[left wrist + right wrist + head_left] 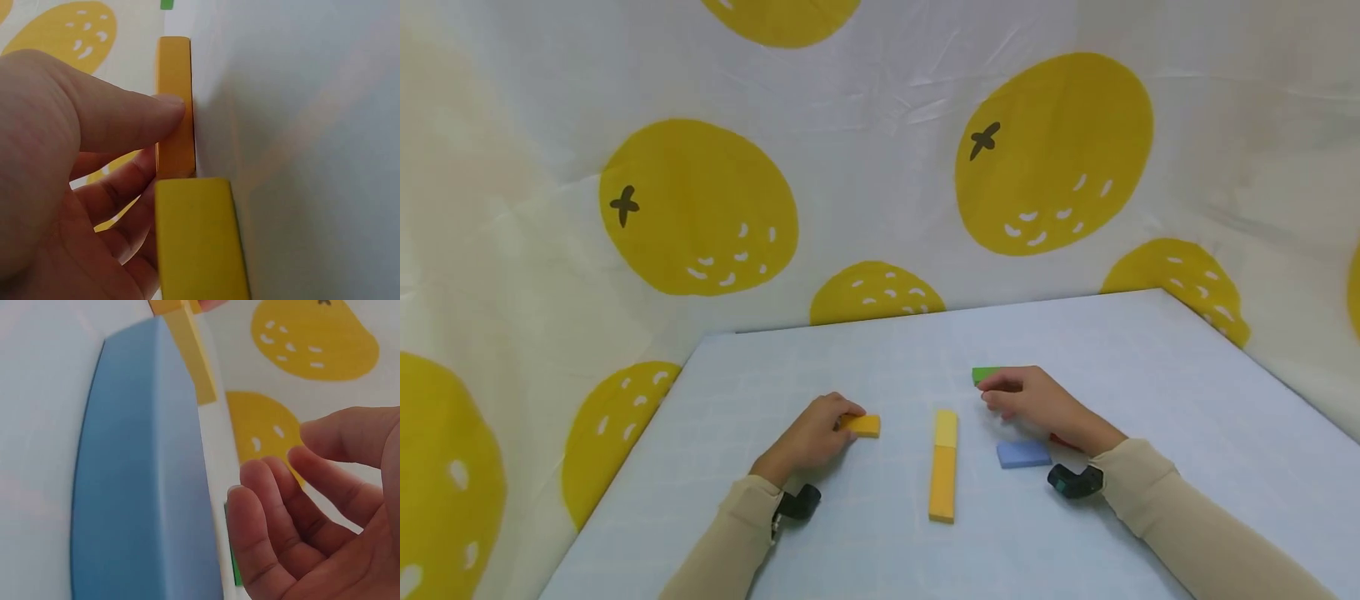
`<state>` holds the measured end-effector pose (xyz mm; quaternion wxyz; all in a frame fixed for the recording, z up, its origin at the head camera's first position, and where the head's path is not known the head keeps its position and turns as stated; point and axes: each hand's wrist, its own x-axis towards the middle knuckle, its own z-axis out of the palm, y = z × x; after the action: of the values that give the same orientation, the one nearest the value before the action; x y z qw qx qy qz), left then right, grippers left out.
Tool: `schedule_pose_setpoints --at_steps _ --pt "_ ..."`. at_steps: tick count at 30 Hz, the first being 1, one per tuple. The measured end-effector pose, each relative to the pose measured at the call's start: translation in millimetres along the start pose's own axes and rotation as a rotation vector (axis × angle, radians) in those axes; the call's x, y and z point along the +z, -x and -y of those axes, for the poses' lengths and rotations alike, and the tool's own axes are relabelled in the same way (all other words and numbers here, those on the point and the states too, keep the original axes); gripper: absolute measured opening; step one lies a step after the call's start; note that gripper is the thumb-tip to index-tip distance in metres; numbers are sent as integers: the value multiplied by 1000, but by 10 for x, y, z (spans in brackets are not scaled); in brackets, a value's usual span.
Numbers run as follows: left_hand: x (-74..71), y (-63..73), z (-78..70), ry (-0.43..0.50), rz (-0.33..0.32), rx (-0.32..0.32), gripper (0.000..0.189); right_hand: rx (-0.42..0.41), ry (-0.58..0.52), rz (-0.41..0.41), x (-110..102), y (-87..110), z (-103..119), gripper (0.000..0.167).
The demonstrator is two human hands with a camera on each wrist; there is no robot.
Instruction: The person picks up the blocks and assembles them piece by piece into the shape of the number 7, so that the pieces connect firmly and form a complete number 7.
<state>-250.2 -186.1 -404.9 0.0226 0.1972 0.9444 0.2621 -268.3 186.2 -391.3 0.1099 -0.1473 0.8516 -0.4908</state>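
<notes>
In the head view my left hand [812, 433] pinches an orange block [863, 426] lying on the table. The left wrist view shows the thumb pressed against that orange block [174, 69], with a yellow block [200, 240] end to end with it on the near side. My right hand [1033, 400] hovers with loosely bent fingers and holds nothing. Its fingertips are beside a green block [985, 374], partly hidden by the hand. Nearer the wrist lies a blue block [1024, 454], seen large in the right wrist view [131, 462]. A red block [1066, 443] is mostly hidden under the right forearm.
Between the hands, a pale yellow block [946, 427] and an orange block [942, 485] form a straight row. They rest on a white table [850, 550]. A white curtain with yellow fruit shapes [880, 167] hangs behind it.
</notes>
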Motion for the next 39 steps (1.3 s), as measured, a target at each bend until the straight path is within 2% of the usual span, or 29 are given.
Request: schedule_pose_setpoints --at_steps 7,20,28,34,39 --pt "47 7 12 17 3 7 27 62 -8 -10 -132 76 -137 40" --pt "8 14 57 68 -8 -7 28 100 14 -44 -255 125 -225 42" --pt "36 -142 -42 104 -5 -63 28 149 31 -71 -444 182 -355 49" --pt "63 -292 -135 71 13 -59 27 172 73 -92 -479 234 -375 51" --pt "88 -355 -191 72 24 -104 28 179 90 -89 -485 287 -394 51"
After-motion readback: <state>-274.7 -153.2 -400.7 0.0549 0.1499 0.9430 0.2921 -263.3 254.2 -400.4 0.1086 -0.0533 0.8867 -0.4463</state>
